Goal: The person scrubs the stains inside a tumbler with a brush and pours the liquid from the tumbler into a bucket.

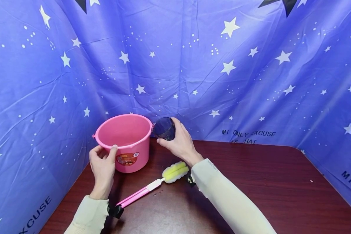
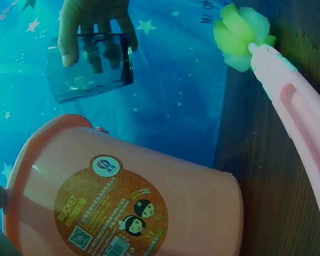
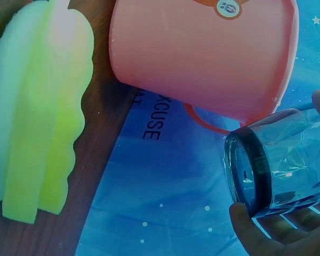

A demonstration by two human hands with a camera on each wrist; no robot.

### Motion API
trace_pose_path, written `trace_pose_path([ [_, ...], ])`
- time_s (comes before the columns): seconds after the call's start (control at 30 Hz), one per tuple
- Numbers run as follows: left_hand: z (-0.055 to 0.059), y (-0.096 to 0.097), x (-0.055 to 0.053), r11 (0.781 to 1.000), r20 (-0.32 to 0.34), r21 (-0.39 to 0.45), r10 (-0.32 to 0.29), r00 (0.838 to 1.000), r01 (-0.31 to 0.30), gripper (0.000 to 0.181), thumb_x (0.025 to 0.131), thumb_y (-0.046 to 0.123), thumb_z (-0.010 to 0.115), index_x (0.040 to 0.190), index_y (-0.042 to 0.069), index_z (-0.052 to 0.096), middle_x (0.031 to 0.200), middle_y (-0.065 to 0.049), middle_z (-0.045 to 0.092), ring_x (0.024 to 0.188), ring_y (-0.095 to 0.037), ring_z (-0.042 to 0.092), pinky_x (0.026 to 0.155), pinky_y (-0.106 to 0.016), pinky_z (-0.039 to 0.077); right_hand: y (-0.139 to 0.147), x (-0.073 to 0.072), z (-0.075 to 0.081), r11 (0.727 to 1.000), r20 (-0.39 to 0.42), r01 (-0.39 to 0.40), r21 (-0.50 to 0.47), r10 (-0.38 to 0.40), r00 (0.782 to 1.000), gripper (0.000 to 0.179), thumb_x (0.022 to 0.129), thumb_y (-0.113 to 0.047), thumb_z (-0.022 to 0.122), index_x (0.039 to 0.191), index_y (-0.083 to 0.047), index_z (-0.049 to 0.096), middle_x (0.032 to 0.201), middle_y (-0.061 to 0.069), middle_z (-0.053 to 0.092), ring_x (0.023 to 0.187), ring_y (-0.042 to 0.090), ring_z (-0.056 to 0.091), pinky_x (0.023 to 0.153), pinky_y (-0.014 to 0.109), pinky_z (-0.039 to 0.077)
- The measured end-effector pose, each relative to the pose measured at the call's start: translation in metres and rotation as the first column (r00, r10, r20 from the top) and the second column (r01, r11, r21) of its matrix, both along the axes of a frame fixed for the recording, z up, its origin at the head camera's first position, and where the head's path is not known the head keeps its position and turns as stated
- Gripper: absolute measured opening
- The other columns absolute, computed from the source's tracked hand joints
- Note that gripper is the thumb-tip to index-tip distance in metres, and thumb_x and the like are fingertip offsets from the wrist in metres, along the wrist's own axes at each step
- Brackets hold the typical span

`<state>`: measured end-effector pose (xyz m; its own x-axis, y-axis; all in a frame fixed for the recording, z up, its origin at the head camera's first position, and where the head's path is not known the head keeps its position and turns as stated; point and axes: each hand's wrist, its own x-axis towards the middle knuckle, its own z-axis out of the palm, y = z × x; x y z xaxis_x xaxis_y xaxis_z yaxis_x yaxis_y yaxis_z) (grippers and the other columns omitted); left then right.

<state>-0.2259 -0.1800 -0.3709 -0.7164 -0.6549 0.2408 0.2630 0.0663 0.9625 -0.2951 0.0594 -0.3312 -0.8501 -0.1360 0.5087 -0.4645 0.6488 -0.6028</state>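
Observation:
A pink bucket (image 1: 131,139) stands upright at the left of the table, an orange label on its front. My left hand (image 1: 102,165) holds its near rim, with the thumb on the front of the rim. Beside the bucket's right rim, my right hand (image 1: 179,141) grips a dark, see-through drinking glass (image 1: 163,128), tilted and raised above the table. In the right wrist view the glass (image 3: 288,165) shows its thick base, with fingers around its side. A sponge bottle brush (image 1: 155,183) with a pink-and-white handle and yellow-and-white head lies between my forearms.
The dark red-brown wooden table (image 1: 251,188) extends to the right. A blue curtain (image 1: 178,65) with white stars hangs behind it and at both sides. Small wet-looking spots show near the brush. The bucket's handle (image 3: 202,120) hangs at its far side.

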Motion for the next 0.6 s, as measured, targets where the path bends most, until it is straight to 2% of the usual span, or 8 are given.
trace_pose_path([
  [0.13,0.0001,0.0002,-0.0005,1.0,-0.001,-0.001,0.0,1.0,0.0,0.057,0.082,0.017,0.074,0.123,-0.005,0.04,0.11,-0.002,0.043,0.106,-0.023,0.048,0.097,-0.039,0.04,0.0007,0.0023,-0.0014,1.0,-0.004,-0.008,-0.017,0.008,1.0,0.086,0.067,-0.048,0.079,0.139,-0.022,0.04,0.128,0.001,0.052,0.112,0.018,0.052,0.093,0.041,0.043],
  [0.37,0.0004,0.0004,0.0007,1.0,0.008,0.0,-0.007,1.0,0.007,0.057,0.083,0.017,0.073,0.124,-0.004,0.039,0.111,-0.002,0.043,0.107,-0.023,0.048,0.095,-0.033,0.041,0.0031,0.0072,-0.0046,0.999,-0.003,-0.021,-0.039,0.021,1.0,0.085,0.067,-0.046,0.08,0.138,-0.022,0.041,0.127,0.0,0.053,0.111,0.017,0.052,0.092,0.041,0.043],
  [0.6,0.0002,0.0001,0.001,1.0,0.014,0.015,-0.017,1.0,0.017,0.054,0.084,0.019,0.072,0.123,0.001,0.04,0.111,0.0,0.044,0.107,-0.022,0.049,0.096,-0.033,0.042,0.0073,0.0091,-0.0088,0.999,0.003,-0.019,-0.051,0.019,1.0,0.087,0.066,-0.047,0.079,0.14,-0.022,0.039,0.131,0.0,0.051,0.114,0.017,0.051,0.094,0.041,0.042],
])
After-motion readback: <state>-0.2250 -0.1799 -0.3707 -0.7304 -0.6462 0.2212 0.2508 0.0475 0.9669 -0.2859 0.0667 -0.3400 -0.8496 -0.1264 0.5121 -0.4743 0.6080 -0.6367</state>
